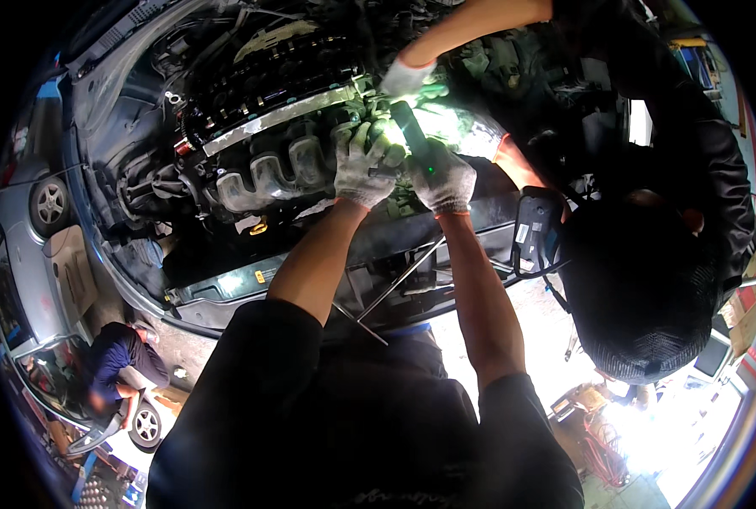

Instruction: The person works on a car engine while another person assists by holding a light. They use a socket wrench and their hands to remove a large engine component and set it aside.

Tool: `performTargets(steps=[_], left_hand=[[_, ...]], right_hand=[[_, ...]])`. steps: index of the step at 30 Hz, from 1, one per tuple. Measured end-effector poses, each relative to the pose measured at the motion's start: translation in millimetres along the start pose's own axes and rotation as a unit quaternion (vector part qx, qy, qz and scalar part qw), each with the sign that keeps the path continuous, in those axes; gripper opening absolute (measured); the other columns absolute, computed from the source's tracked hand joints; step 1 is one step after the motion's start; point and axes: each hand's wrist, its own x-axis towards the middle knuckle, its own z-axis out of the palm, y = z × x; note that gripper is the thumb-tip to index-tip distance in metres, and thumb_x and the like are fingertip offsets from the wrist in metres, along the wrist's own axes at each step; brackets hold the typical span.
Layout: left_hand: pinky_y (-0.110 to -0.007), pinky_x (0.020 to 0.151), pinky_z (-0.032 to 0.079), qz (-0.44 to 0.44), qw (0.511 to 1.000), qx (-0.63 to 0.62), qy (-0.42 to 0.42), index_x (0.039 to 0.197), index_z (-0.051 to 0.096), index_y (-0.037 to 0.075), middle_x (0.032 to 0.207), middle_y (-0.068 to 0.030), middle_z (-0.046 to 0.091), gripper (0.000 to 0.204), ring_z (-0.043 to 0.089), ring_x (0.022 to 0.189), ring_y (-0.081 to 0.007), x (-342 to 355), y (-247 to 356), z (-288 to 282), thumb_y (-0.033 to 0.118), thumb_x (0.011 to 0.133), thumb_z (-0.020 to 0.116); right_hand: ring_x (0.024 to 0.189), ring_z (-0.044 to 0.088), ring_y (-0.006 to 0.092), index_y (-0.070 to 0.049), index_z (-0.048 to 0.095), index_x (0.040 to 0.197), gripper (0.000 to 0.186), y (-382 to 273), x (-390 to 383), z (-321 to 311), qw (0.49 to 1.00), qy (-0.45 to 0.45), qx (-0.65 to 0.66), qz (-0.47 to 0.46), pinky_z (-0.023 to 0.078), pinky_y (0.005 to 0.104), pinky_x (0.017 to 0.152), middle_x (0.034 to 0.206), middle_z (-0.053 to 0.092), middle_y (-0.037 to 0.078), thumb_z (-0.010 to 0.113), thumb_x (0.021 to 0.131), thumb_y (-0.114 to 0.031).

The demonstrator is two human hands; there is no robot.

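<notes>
seemingly the step is lighting the engine (pixel 280 119): the right hand (pixel 443 182) grips a torch (pixel 410 127) above it; the left hand (pixel 365 167) has a hold i cannot tell. next probably calls for steady aim.

Both hands gloved. Left glove (pixel 362 174) and right glove (pixel 447 185): matching grey-white fabric, knit look, ribbed toward the wrist, thin orange edging at each cuff. Grubby darker patches on both, left glove's fingers (pixel 362 141) included. Forearms bare from cuff to sleeve. Top is a plain black shirt (pixel 378 416), short-sleeved; left sleeve (pixel 255 365) and right sleeve (pixel 530 424) both loose, wide-cut, same black as the body, ending around the elbow. One marking: pale script-style lettering (pixel 405 498) low on the shirt, faint, partly lost in shadow. Fabric detail otherwise too dark to read.
</notes>
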Motion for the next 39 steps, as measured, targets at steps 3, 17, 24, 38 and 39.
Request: performTargets(steps=[3, 17, 24, 38, 39], left_hand=[[-0.055, 0.097, 0.041, -0.005, 1.0, -0.002, 0.001, 0.086, 0.057, 0.021, 0.113, -0.0052, 0.054, 0.014, 0.052, 0.117, -0.033, -5.5, -4.0, 2.0, 0.024, 0.074, 0.064], [-0.058, 0.099, 0.04, -0.03, 0.998, -0.029, -0.041, 0.097, 0.064, 0.022, 0.122, -0.0049, 0.056, 0.024, 0.051, 0.121, -0.0354, -9.8, -6.9, -1.7, 0.028, 0.074, 0.068], [-0.058, 0.097, 0.041, -0.018, 0.999, -0.041, -0.027, 0.093, 0.066, 0.023, 0.121, -0.0034, 0.057, 0.019, 0.054, 0.117, -0.0369, -15.6, -7.6, 6.3, 0.027, 0.075, 0.067], [-0.061, 0.097, 0.04, -0.024, 0.997, -0.055, -0.046, 0.099, 0.066, 0.023, 0.119, -0.0028, 0.056, 0.023, 0.053, 0.117, -0.0389, -19.3, -9.0, 6.6, 0.028, 0.077, 0.066], [-0.061, 0.096, 0.041, -0.024, 0.997, -0.057, -0.052, 0.1, 0.066, 0.023, 0.119, -0.003, 0.056, 0.024, 0.054, 0.116, -0.0394, -19.5, -9.1, 5.8, 0.028, 0.077, 0.066]], right_hand=[[0.068, 0.067, 0.0328, -0.013, 0.067, 0.098, 0.029, -7.6, 2.5, -6.5, 1.0, -0.019, 0.014, -0.012, 0.053, 0.0403, 0.058, 0.078, 0.068, 0.011, 0.074, 0.078, -0.033], [0.064, 0.064, 0.0331, -0.011, 0.066, 0.091, 0.03, -11.5, 1.7, -4.0, 0.997, -0.003, 0.065, -0.028, 0.052, 0.0399, 0.059, 0.07, 0.063, 0.012, 0.076, 0.074, -0.034], [0.064, 0.064, 0.0329, -0.011, 0.066, 0.09, 0.03, -7.0, 1.2, -5.2, 0.998, -0.024, 0.042, -0.027, 0.051, 0.0398, 0.058, 0.068, 0.063, 0.011, 0.076, 0.073, -0.035], [0.061, 0.063, 0.0319, -0.012, 0.065, 0.09, 0.032, -4.6, 0.3, -1.6, 0.999, -0.023, 0.021, -0.034, 0.05, 0.0395, 0.056, 0.067, 0.062, 0.011, 0.076, 0.075, -0.037], [0.061, 0.063, 0.0318, -0.012, 0.065, 0.09, 0.032, -4.9, 0.6, -1.3, 0.999, -0.019, 0.024, -0.036, 0.05, 0.0394, 0.056, 0.066, 0.062, 0.01, 0.076, 0.075, -0.037]])
